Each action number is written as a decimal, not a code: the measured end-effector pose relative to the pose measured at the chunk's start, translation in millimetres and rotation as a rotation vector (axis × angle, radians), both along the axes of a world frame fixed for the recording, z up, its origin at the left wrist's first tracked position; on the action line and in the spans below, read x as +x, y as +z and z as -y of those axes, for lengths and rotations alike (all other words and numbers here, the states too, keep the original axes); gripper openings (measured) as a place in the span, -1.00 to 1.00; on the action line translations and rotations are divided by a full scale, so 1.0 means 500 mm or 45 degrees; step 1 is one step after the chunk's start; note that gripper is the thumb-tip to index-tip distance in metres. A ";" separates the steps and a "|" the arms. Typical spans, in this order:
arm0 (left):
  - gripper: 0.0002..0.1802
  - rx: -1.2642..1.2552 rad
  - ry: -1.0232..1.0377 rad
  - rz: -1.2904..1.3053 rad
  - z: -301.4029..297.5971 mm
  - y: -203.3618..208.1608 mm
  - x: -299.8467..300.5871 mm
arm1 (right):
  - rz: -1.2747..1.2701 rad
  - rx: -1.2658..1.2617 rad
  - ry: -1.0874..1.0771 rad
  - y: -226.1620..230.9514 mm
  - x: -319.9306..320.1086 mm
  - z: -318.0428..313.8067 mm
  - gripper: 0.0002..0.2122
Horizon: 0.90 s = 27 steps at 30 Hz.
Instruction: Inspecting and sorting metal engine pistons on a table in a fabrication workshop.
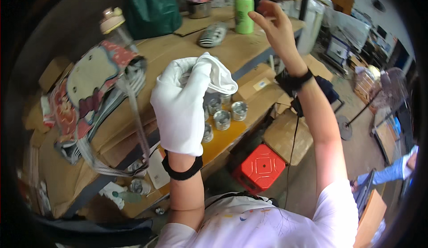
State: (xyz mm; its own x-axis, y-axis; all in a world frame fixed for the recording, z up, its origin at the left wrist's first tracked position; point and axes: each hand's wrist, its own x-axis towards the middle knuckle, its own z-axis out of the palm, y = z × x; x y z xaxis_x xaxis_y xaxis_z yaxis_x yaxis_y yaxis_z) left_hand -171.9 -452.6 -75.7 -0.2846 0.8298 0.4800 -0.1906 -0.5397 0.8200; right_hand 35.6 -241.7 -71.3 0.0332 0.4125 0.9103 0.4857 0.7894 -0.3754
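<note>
My left hand [180, 101] wears a white glove and is closed on a second, crumpled white glove [223, 77], pinched between thumb and fingers. The loose cloth hangs out to the right of the grip. Bare and raised, my right hand [280, 32] has its thumb and fingers apart, with nothing in it. It is nearest to the green bottle [244, 12] on the upper shelf but appears apart from it. Black bands circle both wrists. Beyond and below the gloved hand, several small round metal parts [222, 120] stand on an orange-brown surface.
A floral bag [89, 87] with straps lies on the cardboard-covered shelf at left. Farther back are a dark green bag [151, 12], a metal bowl [199, 5] and a striped shoe-shaped item [213, 35]. Below stands a red stool [259, 168]; another person's leg [379, 175] shows at right.
</note>
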 end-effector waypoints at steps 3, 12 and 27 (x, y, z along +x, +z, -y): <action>-0.90 -0.077 -0.240 -0.006 -0.023 -0.019 0.073 | -0.153 -0.627 0.571 -0.023 0.036 0.278 -0.60; -0.69 0.045 -0.821 -0.802 0.009 -0.144 0.486 | -0.364 -0.713 -0.570 -0.191 0.403 0.627 -0.86; -0.71 0.629 -1.929 -1.542 0.609 -0.375 0.997 | -0.472 -1.159 -1.614 -0.366 0.650 1.434 -0.84</action>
